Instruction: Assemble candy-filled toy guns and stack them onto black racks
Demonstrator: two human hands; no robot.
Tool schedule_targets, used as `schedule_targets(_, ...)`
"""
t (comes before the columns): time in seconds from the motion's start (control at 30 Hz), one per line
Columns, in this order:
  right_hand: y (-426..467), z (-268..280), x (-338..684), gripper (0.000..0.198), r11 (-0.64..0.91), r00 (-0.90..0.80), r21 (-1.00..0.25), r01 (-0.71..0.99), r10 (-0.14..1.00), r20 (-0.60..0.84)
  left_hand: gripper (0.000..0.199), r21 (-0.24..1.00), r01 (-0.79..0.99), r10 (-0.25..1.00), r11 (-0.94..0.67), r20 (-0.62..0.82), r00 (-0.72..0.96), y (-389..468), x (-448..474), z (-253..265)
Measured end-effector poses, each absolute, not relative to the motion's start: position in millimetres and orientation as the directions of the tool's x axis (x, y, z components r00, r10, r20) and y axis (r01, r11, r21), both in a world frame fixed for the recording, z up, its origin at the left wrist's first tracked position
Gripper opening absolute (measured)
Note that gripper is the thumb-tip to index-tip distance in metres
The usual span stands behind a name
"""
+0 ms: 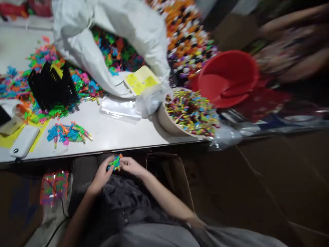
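Small colourful plastic toy pieces (115,163), green, blue and orange, are held between my two hands just below the table's front edge, over my lap. My left hand (104,173) has its fingers closed around the green and blue part. From the other side, my right hand (131,166) pinches near the orange end. Blur hides the exact shape of the pieces. On the table above and to the left lies a small pile of similar blue, orange and green pieces (68,132), with several striped sticks among them.
A white tub (168,121) of small colourful pieces stands at the table edge, beside a red basin (227,79). Clear plastic bags (120,109), a white sack (84,51), black trays (52,87) and a white power bank-like device (24,140) lie around. A person's arm (295,20) shows at right.
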State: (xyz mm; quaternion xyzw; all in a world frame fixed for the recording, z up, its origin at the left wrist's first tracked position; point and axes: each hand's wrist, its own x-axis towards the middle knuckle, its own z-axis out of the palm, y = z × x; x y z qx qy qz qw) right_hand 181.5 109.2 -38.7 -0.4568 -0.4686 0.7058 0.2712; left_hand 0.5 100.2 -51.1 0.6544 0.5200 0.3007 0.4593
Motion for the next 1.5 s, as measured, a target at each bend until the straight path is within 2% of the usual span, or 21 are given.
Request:
schedule_targets(0.07, 85, -54, 171, 0.010, -0.539, -0.419, -0.839, -0.077, 0.781, -0.463, 0.027, 0.912, 0.406, 0.947, 0.047, -0.171, 0.274, 84, 6, -56)
schedule_targets(0.13, 75, -63, 168, 0.014, -0.553, -0.439, -0.825, -0.116, 0.774, -0.457, 0.027, 0.905, 0.419, 0.934, 0.078, -0.213, 0.286, 75, 3, -56)
schedule_targets(0.2, 76, -64, 172, 0.016, -0.535, -0.462, -0.835, -0.127, 0.777, -0.428, 0.027, 0.902, 0.426, 0.934, 0.076, -0.214, 0.285, 71, -2, -51)
schedule_targets(0.27, 87, -60, 178, 0.018, -0.509, -0.436, -0.850, -0.139, 0.802, -0.409, 0.029, 0.897, 0.432, 0.958, 0.093, -0.199, 0.206, 71, -6, -44)
schedule_targets(0.43, 126, -38, 194, 0.037, -0.372, -0.224, -0.898, -0.234, 0.920, -0.322, 0.029, 0.886, 0.396, 0.965, 0.243, -0.261, -0.007, 75, -17, -35)
schedule_targets(0.53, 131, -27, 194, 0.045, -0.325, -0.187, -0.895, -0.306, 0.942, -0.278, 0.025, 0.887, 0.410, 0.975, 0.213, -0.218, -0.034, 71, -17, -35)
schedule_targets(0.63, 118, -24, 184, 0.036, -0.323, -0.207, -0.912, -0.252, 0.939, -0.275, 0.022, 0.875, 0.459, 0.985, 0.156, -0.173, -0.005, 61, -10, -32)
schedule_targets(0.77, 90, -27, 171, 0.035, -0.356, -0.312, -0.929, -0.098, 0.897, -0.311, 0.012, 0.842, 0.517, 0.981, 0.152, -0.193, 0.025, 47, -4, -22)
schedule_targets(0.9, 73, -28, 171, 0.028, -0.259, -0.299, -0.965, 0.030, 0.919, -0.256, 0.018, 0.852, 0.504, 0.984, 0.145, -0.179, 0.020, 40, -11, -14)
schedule_targets(1.0, 67, -27, 170, 0.024, -0.227, -0.354, -0.970, 0.084, 0.904, -0.242, 0.021, 0.897, 0.393, 0.976, 0.203, -0.216, -0.011, 37, -14, -10)
schedule_targets(1.13, 57, -27, 158, 0.026, -0.258, -0.462, -0.964, 0.060, 0.849, -0.256, 0.027, 0.947, 0.181, 0.962, 0.267, -0.251, -0.107, 36, -11, -11)
schedule_targets(1.2, 54, -28, 152, 0.026, -0.257, -0.429, -0.966, 0.039, 0.869, -0.249, 0.031, 0.954, 0.103, 0.955, 0.282, -0.269, -0.126, 38, -10, -14)
schedule_targets(1.33, 57, -29, 147, 0.025, -0.203, -0.249, -0.978, 0.041, 0.946, -0.206, 0.036, 0.952, -0.036, 0.941, 0.304, -0.306, -0.143, 40, -11, -17)
schedule_targets(1.5, 66, -27, 150, 0.026, -0.134, -0.259, -0.984, 0.116, 0.952, -0.160, 0.037, 0.944, -0.060, 0.940, 0.325, -0.329, -0.092, 38, -16, -12)
